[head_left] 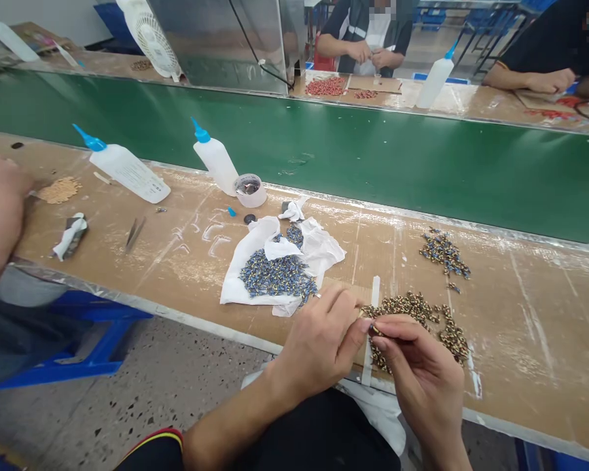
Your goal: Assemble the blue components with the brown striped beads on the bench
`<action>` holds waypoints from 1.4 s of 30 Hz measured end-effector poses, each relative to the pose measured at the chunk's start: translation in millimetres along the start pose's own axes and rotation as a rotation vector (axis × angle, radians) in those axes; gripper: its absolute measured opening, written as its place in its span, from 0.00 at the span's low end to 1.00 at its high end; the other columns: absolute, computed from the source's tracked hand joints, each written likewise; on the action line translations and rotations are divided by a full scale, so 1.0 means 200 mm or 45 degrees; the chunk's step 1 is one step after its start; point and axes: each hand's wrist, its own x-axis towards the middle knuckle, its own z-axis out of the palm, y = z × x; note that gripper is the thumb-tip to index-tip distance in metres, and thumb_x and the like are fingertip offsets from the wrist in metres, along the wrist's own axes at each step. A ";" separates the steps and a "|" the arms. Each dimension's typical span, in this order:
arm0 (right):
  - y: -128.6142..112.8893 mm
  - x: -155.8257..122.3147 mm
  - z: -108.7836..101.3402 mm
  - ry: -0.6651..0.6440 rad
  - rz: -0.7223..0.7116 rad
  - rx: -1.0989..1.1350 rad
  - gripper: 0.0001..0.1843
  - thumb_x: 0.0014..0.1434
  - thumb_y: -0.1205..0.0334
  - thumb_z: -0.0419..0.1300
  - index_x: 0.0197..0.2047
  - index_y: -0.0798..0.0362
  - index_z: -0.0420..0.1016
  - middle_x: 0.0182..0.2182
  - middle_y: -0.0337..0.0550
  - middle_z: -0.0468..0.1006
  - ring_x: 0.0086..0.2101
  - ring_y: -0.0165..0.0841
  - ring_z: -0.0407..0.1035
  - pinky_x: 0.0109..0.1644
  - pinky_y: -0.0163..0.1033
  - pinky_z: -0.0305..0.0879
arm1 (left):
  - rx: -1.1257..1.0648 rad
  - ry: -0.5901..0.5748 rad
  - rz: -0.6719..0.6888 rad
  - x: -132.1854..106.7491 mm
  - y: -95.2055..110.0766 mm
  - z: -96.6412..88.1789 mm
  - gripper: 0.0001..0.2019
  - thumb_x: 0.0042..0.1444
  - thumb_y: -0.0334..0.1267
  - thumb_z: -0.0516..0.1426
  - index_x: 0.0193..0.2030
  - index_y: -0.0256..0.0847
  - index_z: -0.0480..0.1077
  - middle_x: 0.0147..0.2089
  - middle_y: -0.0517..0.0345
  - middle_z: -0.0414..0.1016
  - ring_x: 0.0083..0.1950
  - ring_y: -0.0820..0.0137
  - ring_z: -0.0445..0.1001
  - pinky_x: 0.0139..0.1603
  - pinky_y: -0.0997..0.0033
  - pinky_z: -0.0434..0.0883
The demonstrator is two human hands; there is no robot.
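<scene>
My left hand point(319, 340) and my right hand point(422, 376) meet above the near edge of the bench, fingertips almost touching. My right thumb and forefinger pinch a small dark-and-gold piece point(374, 331). My left fingers are closed in a pinch against it; what they hold, if anything, is hidden. Beneath and beyond the fingertips spreads a pile of small black-and-gold pieces point(412, 306). Left of my hands, small blue-and-yellow pieces point(275, 275) lie heaped on white tissue point(233, 278). A smaller pile of mixed blue and gold pieces point(444, 253) sits farther back on the right.
Two white squeeze bottles point(127, 171) with blue nozzles and a tape roll point(251, 191) stand along the bench's back edge. Tweezers point(135, 234) lie on the left. Beyond runs a green conveyor belt point(324, 157). A co-worker's arm point(0, 209) is at far left; other people sit opposite.
</scene>
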 end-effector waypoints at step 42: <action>0.05 -0.13 -0.16 0.008 0.460 -0.106 0.18 0.60 0.48 0.60 0.50 0.46 0.69 0.40 0.46 0.78 0.41 0.39 0.74 0.39 0.35 0.74 | -0.069 -0.257 -0.145 -0.05 -0.12 -0.23 0.08 0.65 0.34 0.50 0.39 0.40 0.71 0.36 0.57 0.73 0.38 0.70 0.70 0.39 0.73 0.64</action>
